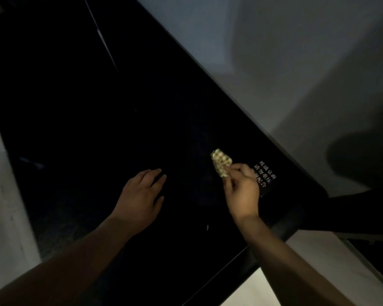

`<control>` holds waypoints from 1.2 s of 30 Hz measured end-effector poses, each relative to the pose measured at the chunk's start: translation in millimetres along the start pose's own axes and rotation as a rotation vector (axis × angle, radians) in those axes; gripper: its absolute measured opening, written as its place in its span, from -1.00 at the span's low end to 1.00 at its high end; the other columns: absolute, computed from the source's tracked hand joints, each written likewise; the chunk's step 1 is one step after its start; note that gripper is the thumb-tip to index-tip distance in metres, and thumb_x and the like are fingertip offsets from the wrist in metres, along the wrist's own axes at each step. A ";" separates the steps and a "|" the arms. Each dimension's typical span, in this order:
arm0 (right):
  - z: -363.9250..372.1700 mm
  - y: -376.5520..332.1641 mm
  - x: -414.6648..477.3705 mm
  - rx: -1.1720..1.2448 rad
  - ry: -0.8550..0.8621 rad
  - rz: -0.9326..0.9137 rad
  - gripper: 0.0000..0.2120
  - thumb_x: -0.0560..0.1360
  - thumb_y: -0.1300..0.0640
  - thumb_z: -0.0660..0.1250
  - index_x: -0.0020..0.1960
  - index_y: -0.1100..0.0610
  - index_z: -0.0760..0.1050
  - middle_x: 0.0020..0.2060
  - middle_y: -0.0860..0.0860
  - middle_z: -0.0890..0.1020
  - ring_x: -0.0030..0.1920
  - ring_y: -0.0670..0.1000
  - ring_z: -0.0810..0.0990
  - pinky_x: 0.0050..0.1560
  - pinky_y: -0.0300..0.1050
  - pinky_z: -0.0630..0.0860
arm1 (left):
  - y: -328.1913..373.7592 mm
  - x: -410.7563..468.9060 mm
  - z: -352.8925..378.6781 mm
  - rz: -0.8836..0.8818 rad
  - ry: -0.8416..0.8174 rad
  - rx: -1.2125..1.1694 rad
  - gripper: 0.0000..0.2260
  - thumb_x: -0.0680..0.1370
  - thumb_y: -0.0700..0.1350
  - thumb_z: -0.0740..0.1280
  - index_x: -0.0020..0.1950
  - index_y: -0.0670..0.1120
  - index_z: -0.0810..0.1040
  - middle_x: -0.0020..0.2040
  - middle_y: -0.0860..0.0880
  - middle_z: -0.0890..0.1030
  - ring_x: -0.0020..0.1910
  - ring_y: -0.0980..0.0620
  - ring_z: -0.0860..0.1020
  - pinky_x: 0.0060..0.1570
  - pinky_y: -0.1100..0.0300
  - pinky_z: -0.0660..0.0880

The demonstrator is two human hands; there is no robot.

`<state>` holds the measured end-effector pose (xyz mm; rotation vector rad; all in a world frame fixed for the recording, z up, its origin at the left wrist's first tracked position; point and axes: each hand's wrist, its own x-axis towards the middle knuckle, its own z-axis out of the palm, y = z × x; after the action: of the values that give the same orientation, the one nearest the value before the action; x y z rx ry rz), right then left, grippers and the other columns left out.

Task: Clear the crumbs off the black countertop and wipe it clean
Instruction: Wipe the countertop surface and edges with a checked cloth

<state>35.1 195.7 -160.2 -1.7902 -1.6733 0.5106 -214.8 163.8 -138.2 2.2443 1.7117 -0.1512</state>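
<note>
The black glossy countertop (111, 120) fills most of the head view, running diagonally from the upper left down to the lower right. My right hand (242, 191) pinches a small pale, crumpled, patterned piece (221, 162) just above the surface; whether it is a cloth or a scrap of food I cannot tell. My left hand (142, 195) lies flat on the countertop with its fingers spread, empty, to the left of the right hand. One tiny pale crumb (207, 227) sits between my two forearms. The scene is very dark.
A label with white characters (266, 176) is stuck on the countertop beside my right hand. Pale floor (296, 62) lies beyond the far edge, with a dark shape (363, 160) at the right. A light surface (314, 257) borders the near right corner.
</note>
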 end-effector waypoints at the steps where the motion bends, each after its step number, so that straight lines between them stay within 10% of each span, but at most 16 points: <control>1: 0.6 -4.0 -4.5 0.059 -0.016 0.031 -0.77 0.42 0.40 0.35 0.02 0.23 0.65 -0.03 0.06 0.58 -0.02 0.04 0.55 0.09 -0.24 0.47 | -1.3 0.1 0.3 0.006 -0.001 0.003 -0.47 0.58 0.08 0.16 0.52 -0.04 0.17 0.53 -0.02 0.15 0.49 -0.05 0.12 0.43 0.02 0.15; 4: -11.8 -3.9 9.1 0.111 0.016 0.067 -0.82 0.44 0.38 0.36 -0.01 0.23 0.66 -0.08 -0.01 0.56 -0.07 -0.04 0.54 0.03 -0.52 0.36 | -4.6 0.5 -1.0 0.043 -0.008 -0.004 -0.46 0.58 0.09 0.15 0.53 -0.05 0.15 0.53 -0.04 0.12 0.49 -0.05 0.10 0.46 0.04 0.11; 9: -25.0 13.6 24.9 -0.064 0.086 0.179 -0.82 0.45 0.35 0.36 0.03 0.26 0.64 0.00 0.11 0.60 0.03 0.13 0.57 0.13 -0.08 0.50 | -7.8 -2.5 1.3 0.054 0.001 -0.097 -0.44 0.59 0.11 0.15 0.53 -0.06 0.11 0.55 -0.01 0.06 0.51 -0.02 0.02 0.49 0.13 0.01; 15: 16.0 -21.4 -26.4 -0.023 0.086 0.094 -0.74 0.39 0.39 0.39 0.03 0.19 0.66 -0.03 0.07 0.62 0.00 0.11 0.55 0.06 -0.22 0.43 | -23.5 -32.3 -1.4 0.065 0.041 -0.172 -0.42 0.57 0.11 0.21 0.51 -0.10 0.18 0.53 -0.02 0.14 0.53 0.00 0.00 0.50 0.04 0.02; 23: 31.2 -52.7 -22.9 0.016 -0.027 0.069 -0.78 0.43 0.35 0.34 0.03 0.21 0.65 0.00 0.06 0.60 0.04 0.08 0.56 0.14 -0.13 0.48 | -88.7 -99.5 -13.9 -0.083 0.134 -0.125 -0.49 0.49 0.08 0.13 0.21 -0.25 0.56 0.17 -0.20 0.58 0.14 -0.25 0.54 0.16 -0.12 0.47; 33: 89.8 -118.5 -146.8 0.092 -0.140 0.039 -0.63 0.41 0.37 0.32 0.10 0.04 0.63 0.07 -0.09 0.54 0.07 -0.23 0.35 0.11 -0.61 0.18 | -136.0 -143.4 -0.5 -0.170 0.095 -0.208 -0.56 0.53 -0.05 0.33 0.38 -0.15 0.43 0.40 -0.08 0.39 0.36 -0.12 0.36 0.32 0.04 0.32; 36: 89.7 -133.8 -154.9 0.175 -0.212 0.058 -0.69 0.43 0.32 0.31 0.08 0.04 0.64 0.04 -0.12 0.55 0.06 -0.14 0.45 0.08 -0.49 0.32 | -137.4 -141.4 -3.6 -0.159 0.091 -0.218 -0.55 0.53 0.02 0.25 0.38 -0.12 0.44 0.40 -0.05 0.39 0.36 -0.10 0.36 0.32 0.05 0.31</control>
<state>-141.8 59.2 -156.5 -1.7085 -1.6616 0.8713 -385.7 67.0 -121.6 1.9863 1.8553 0.0992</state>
